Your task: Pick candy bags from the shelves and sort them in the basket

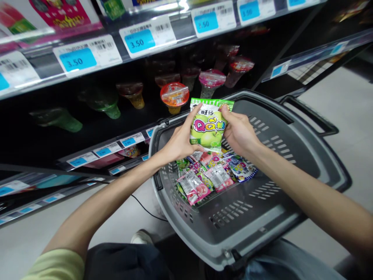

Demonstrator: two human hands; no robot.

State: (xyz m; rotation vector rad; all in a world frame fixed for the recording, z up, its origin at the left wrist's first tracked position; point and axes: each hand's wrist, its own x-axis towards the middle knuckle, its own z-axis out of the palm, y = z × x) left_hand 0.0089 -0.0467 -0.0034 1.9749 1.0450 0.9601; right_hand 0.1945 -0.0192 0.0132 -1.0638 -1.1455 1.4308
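Between my two hands is a green-and-white packet of gummy candy (207,130), its printed front facing me and its green top edge up. My left hand (182,142) grips its left side, thumb along the lower edge. On the other side, my right hand (239,130) pinches the upper right corner. Below the hands, a grey shopping basket (309,155) holds several candy packets (217,177) in a loose pile, some pink, some purple, some green. Part of the pile is hidden behind the held packet and my hands.
A shelf edge with price labels (147,37) runs across the top. On the dark shelf beneath it stand several jelly cups, one with an orange lid (175,94) and one pink-lidded (211,79). The basket's black handle (310,114) juts out right. A thin black cable (147,210) crosses the floor.
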